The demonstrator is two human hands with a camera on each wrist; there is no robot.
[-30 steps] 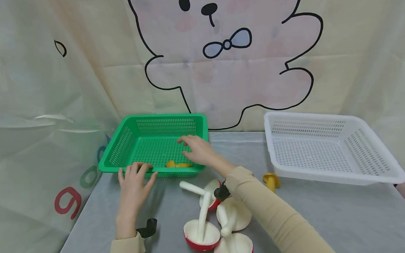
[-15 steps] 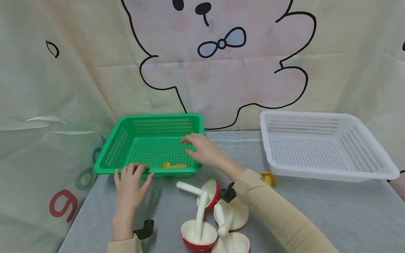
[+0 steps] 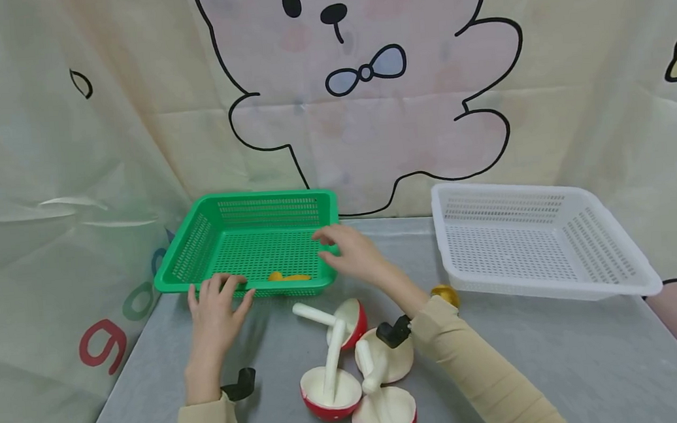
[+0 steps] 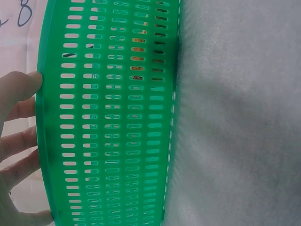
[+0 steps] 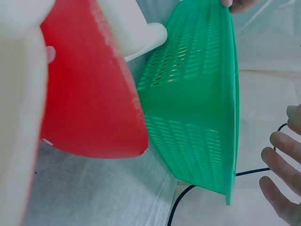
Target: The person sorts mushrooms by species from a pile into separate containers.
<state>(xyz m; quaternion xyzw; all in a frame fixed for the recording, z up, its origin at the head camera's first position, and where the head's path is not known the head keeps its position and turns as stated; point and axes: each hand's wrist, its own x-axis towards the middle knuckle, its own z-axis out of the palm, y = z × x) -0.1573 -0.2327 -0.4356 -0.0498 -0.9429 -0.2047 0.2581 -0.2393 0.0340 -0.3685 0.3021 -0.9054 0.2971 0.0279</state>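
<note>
My left hand [image 3: 215, 318] holds the near rim of the green basket [image 3: 261, 287], fingers over the edge and thumb on the outer side. In the left wrist view, fingers [image 4: 21, 141] pass behind that rim. My right hand [image 3: 356, 253] hovers at the basket's right end, fingers loosely bent and holding nothing; the right wrist view shows its fingers apart from the rim. A small yellow mushroom [image 3: 290, 277] lies inside the basket, by the near wall. Several toy mushrooms [image 3: 331, 402] with red, white-dotted caps and white stems lie stem-up or tilted on the table below.
A white basket [image 3: 550, 285] stands at the right rear of the grey table [image 3: 537, 361]. Near its left front corner lies another yellow mushroom [image 3: 446, 294], partly hidden by the right sleeve. A printed curtain [image 3: 381, 143] hangs behind the table.
My right hand has drawn back to the right, from over the green basket's inside to its right rim. The left hand stays on the near rim. The head view has shifted slightly.
</note>
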